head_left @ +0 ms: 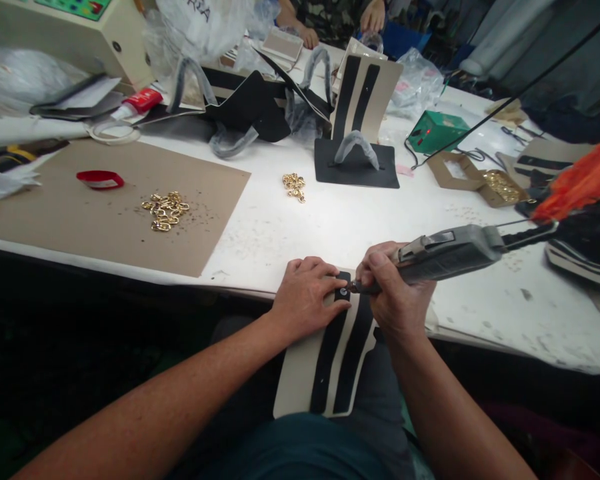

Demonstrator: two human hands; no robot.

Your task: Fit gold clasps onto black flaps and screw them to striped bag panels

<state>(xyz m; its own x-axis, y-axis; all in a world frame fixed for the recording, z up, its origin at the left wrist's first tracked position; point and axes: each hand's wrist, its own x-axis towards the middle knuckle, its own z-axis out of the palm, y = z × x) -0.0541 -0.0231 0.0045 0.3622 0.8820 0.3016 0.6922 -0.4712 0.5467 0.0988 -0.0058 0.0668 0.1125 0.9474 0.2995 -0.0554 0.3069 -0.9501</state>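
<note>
At the front edge of the white worktable [265,227], a beige flat panel with two black lengthwise stripes [325,367] extends back over the lap of the person. Left hand [307,293]: laid on the far end of the panel, fingers extended, thumb and index finger apart on either side of a small silver round fastener [343,292] on a black tab [343,275]. Whether any fingertip curls beneath the panel cannot be told. Right hand [397,293]: wrapped around a dark grey elongated handheld tool with a silver lever [445,252], its tip beside the fastener.

Handling (judged): the panel should be light and semi-stiff, liable to flex where unsupported. Its smooth face may slide under side load and may mark if scraped. Hold it flat by broad palm pressure near the tab, or by its long edges; keep fingertips clear of the tool tip. The tool is probably heavier; grip its body.
</note>
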